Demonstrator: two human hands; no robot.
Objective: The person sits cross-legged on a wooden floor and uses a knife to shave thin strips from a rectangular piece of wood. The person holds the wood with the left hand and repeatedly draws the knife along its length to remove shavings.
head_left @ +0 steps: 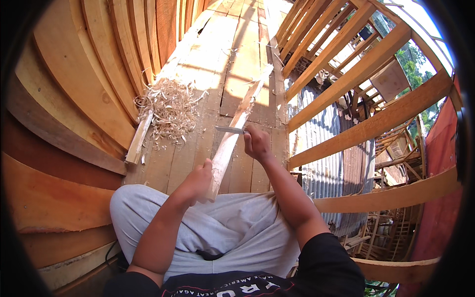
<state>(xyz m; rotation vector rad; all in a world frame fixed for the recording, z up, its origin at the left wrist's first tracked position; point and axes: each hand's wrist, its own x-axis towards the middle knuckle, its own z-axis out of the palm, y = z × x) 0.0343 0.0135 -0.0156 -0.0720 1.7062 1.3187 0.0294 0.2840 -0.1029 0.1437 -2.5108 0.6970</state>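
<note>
My left hand [197, 180] is clenched round the near end of the stick [237, 123], which slants away over the floor planks [237, 49] from my lap. My right hand [256, 143] is fisted on the knife [228, 129], its blade lying across the stick. One heap of shavings [170, 111] lies left beside a second, short stick [138, 138]. The knife's handle is hidden in my fist. Rails [366, 126] run on my right.
</note>
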